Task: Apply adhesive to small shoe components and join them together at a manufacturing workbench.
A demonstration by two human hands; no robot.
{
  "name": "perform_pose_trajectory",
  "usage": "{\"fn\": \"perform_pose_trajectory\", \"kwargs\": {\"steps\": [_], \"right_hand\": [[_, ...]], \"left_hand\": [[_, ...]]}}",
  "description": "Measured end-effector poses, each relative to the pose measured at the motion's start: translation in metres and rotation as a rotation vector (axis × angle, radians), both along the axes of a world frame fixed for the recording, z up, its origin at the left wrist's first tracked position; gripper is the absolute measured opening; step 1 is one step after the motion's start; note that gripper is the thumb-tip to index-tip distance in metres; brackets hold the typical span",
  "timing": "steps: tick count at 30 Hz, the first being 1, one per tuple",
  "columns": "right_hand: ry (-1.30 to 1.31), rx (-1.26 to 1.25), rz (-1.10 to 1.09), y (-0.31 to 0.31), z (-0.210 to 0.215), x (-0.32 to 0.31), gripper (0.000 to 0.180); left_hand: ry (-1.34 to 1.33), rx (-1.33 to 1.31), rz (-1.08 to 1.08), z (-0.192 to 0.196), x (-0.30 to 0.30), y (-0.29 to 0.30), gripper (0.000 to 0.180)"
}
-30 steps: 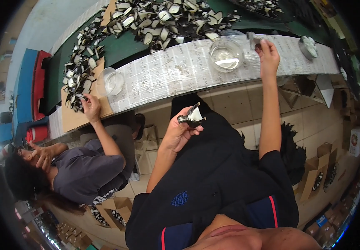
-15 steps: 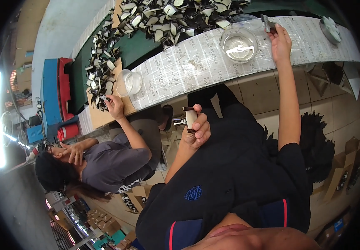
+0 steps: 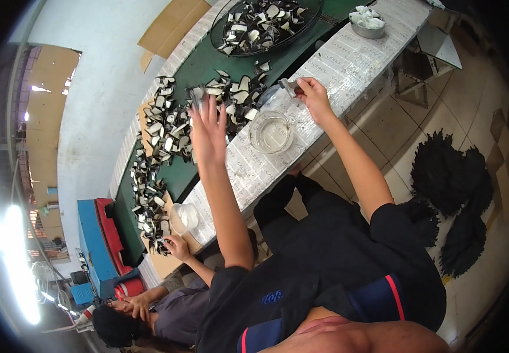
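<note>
My left hand [image 3: 208, 134] reaches over the pile of black-and-white pieces that look like shoe heels [image 3: 178, 126]. Its fingers are stretched out and apart. A blurred dark-and-pale heel [image 3: 196, 97] shows by its fingertips, not gripped. My right hand [image 3: 316, 101] pinches a small grey piece [image 3: 288, 87], whose exact kind I cannot make out, above the wrapped edge of the bench. Just left of and nearer than that hand stands a round clear tub [image 3: 254, 132]. Another clear dish [image 3: 271, 94] sits partly hidden behind it.
A wire-rimmed round tray [image 3: 216, 44] of heels stands on the green belt [image 3: 198, 66]. On the right is a bowl [image 3: 367, 32] of white wads. At the left, a co-worker's hand [image 3: 176, 247] touches heels beside a clear tub [image 3: 183, 217]. Black fringed material [image 3: 448, 176] lies on the floor.
My left hand has gone from in front of my body out over the pile, its fingers opening off the heel it held. The view has turned; my right hand still pinches the grey piece.
</note>
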State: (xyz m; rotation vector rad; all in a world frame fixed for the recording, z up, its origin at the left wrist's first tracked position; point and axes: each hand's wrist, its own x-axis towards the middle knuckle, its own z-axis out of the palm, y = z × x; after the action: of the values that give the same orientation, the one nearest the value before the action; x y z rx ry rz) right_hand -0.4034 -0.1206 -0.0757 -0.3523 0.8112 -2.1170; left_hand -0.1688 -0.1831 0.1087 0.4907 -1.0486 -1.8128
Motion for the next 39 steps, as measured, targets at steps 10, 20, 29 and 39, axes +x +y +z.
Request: {"fn": "perform_pose_trajectory", "kwargs": {"steps": [10,20,29,39], "right_hand": [[-0.011,-0.049,0.020,-0.012,0.018,0.007,0.020],[-0.034,-0.002,0.023,-0.002,0.007,-0.003,0.020],[0.005,-0.034,-0.003,-0.001,0.009,-0.001,0.019],[0.045,0.032,-0.005,-0.008,0.005,0.003,0.017]], "left_hand": [[-1.278,-1.149,0.612,-0.040,0.003,-0.185,0.059],[-1.958,-1.282,0.222,-0.114,0.063,-0.166,0.040],[-1.680,-1.440,0.435,-0.082,0.081,-0.120,0.014],[-0.692,-0.380,0.710,-0.070,0.126,-0.104,0.019]]}}
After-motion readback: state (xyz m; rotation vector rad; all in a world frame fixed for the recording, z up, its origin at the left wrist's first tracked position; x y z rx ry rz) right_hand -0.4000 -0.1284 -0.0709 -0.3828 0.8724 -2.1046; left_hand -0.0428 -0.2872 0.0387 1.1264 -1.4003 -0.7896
